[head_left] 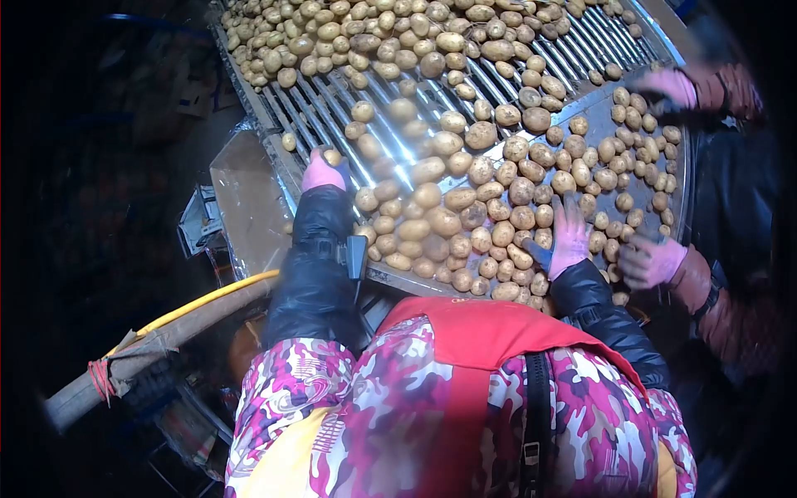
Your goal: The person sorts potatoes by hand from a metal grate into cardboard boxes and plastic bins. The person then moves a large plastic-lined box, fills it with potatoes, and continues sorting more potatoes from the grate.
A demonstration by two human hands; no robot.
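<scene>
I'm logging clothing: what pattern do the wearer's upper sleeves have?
Upper sleeves: magenta, white and grey camouflage, best seen in the head view.

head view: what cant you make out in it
All in the head view:
- Left hand: its grip on the potato at its fingers, hidden by the hand's back
- Right hand: its palm, hidden by the hand's back
- Co-worker's upper hand: finger positions, blurred
- Metal rollers: far end, cut off by the top edge
- Left background: details, too dark
</scene>
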